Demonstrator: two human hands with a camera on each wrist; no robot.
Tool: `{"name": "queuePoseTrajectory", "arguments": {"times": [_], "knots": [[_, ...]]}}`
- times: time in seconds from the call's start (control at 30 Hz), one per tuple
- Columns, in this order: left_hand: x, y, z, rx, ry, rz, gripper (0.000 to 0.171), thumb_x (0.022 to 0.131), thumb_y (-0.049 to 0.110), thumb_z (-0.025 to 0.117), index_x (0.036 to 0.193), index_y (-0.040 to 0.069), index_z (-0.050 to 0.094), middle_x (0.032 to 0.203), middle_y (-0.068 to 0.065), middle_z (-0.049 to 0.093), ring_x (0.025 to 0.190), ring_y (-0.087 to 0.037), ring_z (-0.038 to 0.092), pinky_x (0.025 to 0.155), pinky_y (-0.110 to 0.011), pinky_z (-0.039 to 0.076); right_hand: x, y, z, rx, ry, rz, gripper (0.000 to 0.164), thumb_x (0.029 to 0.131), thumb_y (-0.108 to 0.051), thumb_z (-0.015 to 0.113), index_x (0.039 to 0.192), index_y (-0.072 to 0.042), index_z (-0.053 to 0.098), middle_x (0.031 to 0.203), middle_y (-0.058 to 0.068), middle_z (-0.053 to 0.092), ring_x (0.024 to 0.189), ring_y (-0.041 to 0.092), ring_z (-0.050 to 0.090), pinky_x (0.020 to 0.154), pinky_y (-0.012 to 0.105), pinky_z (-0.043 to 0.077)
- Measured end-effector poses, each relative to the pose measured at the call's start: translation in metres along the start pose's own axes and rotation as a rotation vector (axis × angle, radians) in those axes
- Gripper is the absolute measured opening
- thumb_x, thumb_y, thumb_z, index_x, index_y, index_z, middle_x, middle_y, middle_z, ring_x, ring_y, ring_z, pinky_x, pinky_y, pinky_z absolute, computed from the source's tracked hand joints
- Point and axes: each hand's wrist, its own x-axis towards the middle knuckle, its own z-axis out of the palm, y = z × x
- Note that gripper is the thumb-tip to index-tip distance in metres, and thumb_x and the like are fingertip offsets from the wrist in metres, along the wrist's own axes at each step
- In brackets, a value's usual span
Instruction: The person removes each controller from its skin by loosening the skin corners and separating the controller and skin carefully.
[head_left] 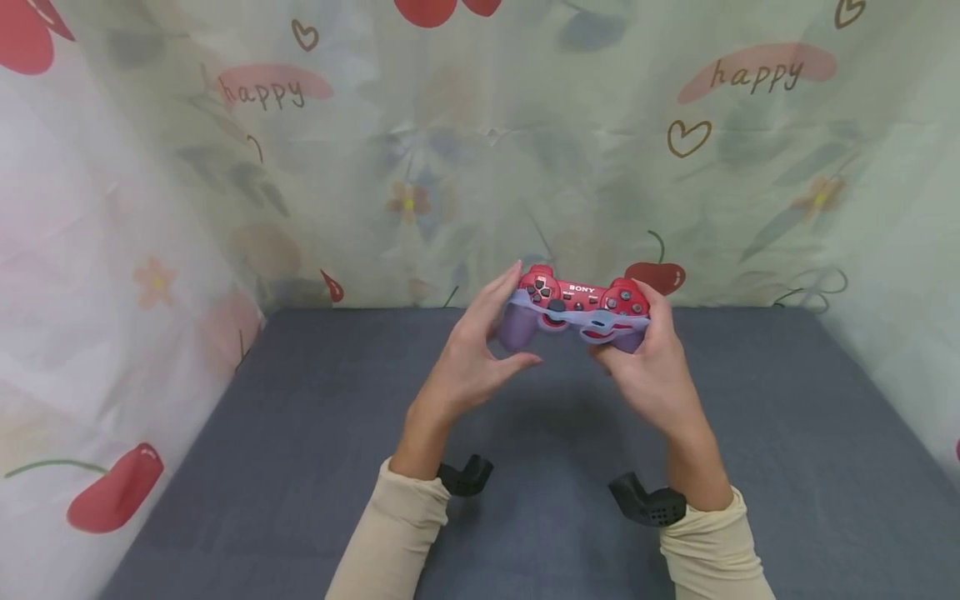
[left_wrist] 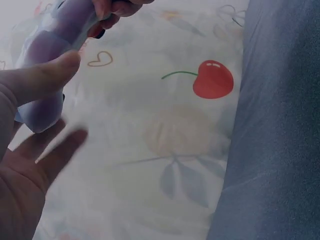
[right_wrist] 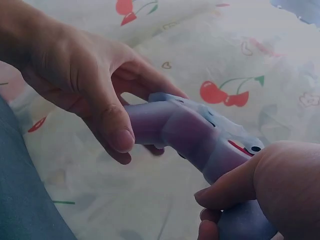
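A red game controller (head_left: 581, 293) with a "SONY" label is held up above the table, its buttons facing up. A translucent bluish-purple silicone cover (head_left: 517, 327) wraps the handles and underside, leaving the red top exposed. My right hand (head_left: 656, 379) grips the right end, thumb on the near side and fingers around the edge. At the left handle is my left hand (head_left: 476, 354), its fingers stretched along the outer side and its thumb standing out below. The left wrist view has those fingers spread and blurred beside the covered handle (left_wrist: 45, 112).
A dark grey cloth-covered table (head_left: 315, 467) lies beneath both hands. Behind and at the sides hangs a pale curtain (head_left: 480, 167) printed with cherries, hearts and flowers. Black wrist devices sit at the left cuff (head_left: 467, 476) and the right cuff (head_left: 648, 502).
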Motion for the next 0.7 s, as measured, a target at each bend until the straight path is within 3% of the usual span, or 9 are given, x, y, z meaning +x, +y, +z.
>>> {"name": "queuePoseTrajectory", "arguments": {"times": [0.17,0.4,0.57,0.7], "knots": [[-0.0011,-0.0029,0.0016,-0.015,0.053,0.034,0.094,0.079,0.003,0.085,0.158,0.022,0.039,0.157,-0.001,0.043,0.126,-0.022,0.062,0.090,-0.037,0.061,0.0004,0.0011,-0.0009,0.012,-0.017,0.006,0.087,0.091,-0.005,0.071,0.158,-0.010,0.017,0.133,0.015,0.051,0.096,0.022,0.060,0.073,0.018,0.057],[-0.0005,-0.0042,0.0016,-0.039,0.170,0.138,0.078,0.074,0.003,0.089,0.145,0.010,0.057,0.143,-0.008,0.055,0.118,-0.023,0.067,0.086,-0.032,0.061,0.0024,0.0009,-0.0028,0.055,-0.037,0.017,0.084,0.091,-0.004,0.070,0.157,-0.010,0.018,0.125,0.014,0.053,0.085,0.016,0.063,0.072,0.022,0.058],[-0.0023,-0.0047,-0.0008,-0.022,0.209,0.120,0.068,0.071,0.008,0.093,0.132,0.009,0.063,0.131,-0.008,0.059,0.101,-0.022,0.074,0.081,-0.031,0.063,0.0024,0.0005,-0.0027,0.045,-0.067,0.031,0.082,0.093,-0.007,0.070,0.156,-0.009,0.017,0.121,0.013,0.055,0.077,0.017,0.063,0.071,0.022,0.057],[-0.0045,-0.0036,-0.0041,0.020,0.186,0.079,0.064,0.071,0.011,0.094,0.126,0.009,0.061,0.126,-0.006,0.059,0.093,-0.018,0.073,0.081,-0.029,0.062,0.0021,0.0009,-0.0034,0.048,-0.098,0.052,0.082,0.094,-0.009,0.070,0.157,-0.010,0.017,0.116,0.013,0.056,0.072,0.019,0.064,0.071,0.024,0.056]]}}
